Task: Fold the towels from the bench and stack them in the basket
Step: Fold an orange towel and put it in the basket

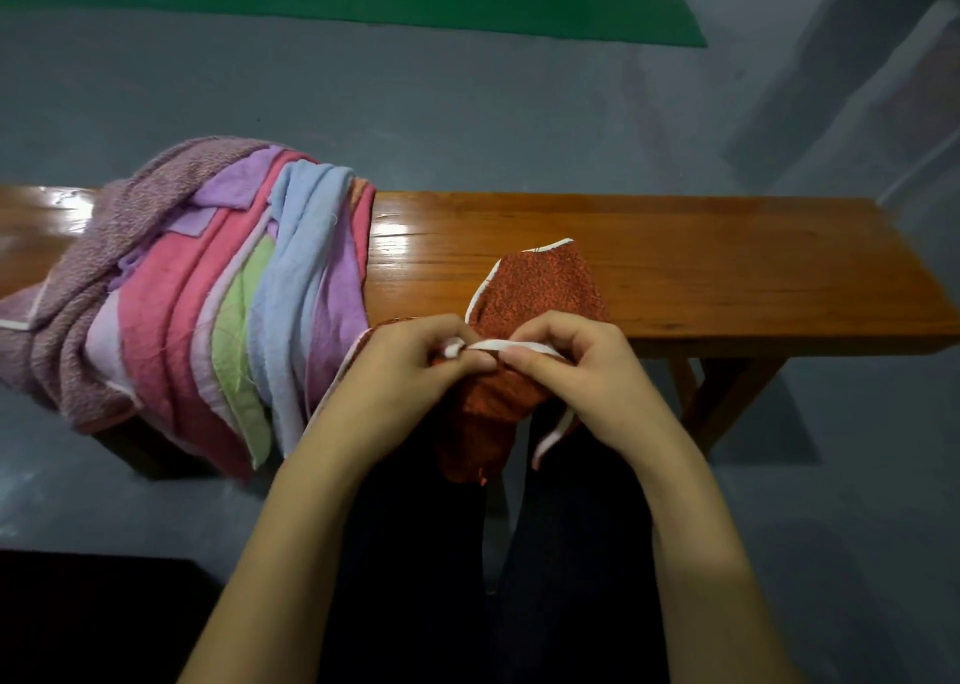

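Towel [537,288] drapes off the table [727,268] edge toward you; your 2 hands, left [415,361] and right [582,366], pinch its white hem (nearly touching), long axis running away from you.

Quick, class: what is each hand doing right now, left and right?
Left hand: pinches the white edge of the orange towel.
Right hand: pinches the same white edge, right beside the left.

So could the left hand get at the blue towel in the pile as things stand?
Probably yes, once it lets go: the left hand is pinching the orange towel's white edge, but the blue towel lies exposed atop the pile, close beside it.
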Motion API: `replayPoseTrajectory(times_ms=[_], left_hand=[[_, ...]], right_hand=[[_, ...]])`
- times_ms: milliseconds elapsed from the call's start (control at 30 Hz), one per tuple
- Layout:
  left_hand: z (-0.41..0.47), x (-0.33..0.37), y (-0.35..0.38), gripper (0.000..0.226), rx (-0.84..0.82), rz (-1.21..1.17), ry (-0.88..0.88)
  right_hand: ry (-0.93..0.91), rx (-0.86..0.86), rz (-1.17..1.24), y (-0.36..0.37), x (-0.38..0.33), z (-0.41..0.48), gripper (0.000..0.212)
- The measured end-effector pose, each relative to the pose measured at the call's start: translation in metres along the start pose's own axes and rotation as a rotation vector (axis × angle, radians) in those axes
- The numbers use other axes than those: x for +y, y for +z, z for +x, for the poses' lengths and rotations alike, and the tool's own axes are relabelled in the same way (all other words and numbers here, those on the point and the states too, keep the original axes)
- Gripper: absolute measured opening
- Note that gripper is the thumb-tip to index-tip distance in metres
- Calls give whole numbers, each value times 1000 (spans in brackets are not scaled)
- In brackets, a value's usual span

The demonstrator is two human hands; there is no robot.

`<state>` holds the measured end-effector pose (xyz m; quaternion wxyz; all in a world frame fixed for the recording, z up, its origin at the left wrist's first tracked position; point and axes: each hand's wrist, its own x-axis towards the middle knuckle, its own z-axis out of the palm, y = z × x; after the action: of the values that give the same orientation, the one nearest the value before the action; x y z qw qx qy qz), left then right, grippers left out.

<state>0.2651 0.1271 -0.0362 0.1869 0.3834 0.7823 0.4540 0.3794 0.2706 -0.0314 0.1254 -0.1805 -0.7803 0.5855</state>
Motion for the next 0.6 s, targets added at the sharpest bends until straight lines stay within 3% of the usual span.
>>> replayPoseTrajectory(times_ms=[133,333,500,600], left_hand=[[-1,-16,-19,13,182,43,-87],[-1,-25,-27,12,328,76,-181],[-1,-6,-17,28,450,-186,-240],[3,10,0,30,537,-216,-182]], right_hand=[[36,132,36,-24,10,-7,10],[32,212,74,-34,16,-8,2],[35,376,182,-27,12,-4,1],[83,360,274,-7,6,-1,4]])
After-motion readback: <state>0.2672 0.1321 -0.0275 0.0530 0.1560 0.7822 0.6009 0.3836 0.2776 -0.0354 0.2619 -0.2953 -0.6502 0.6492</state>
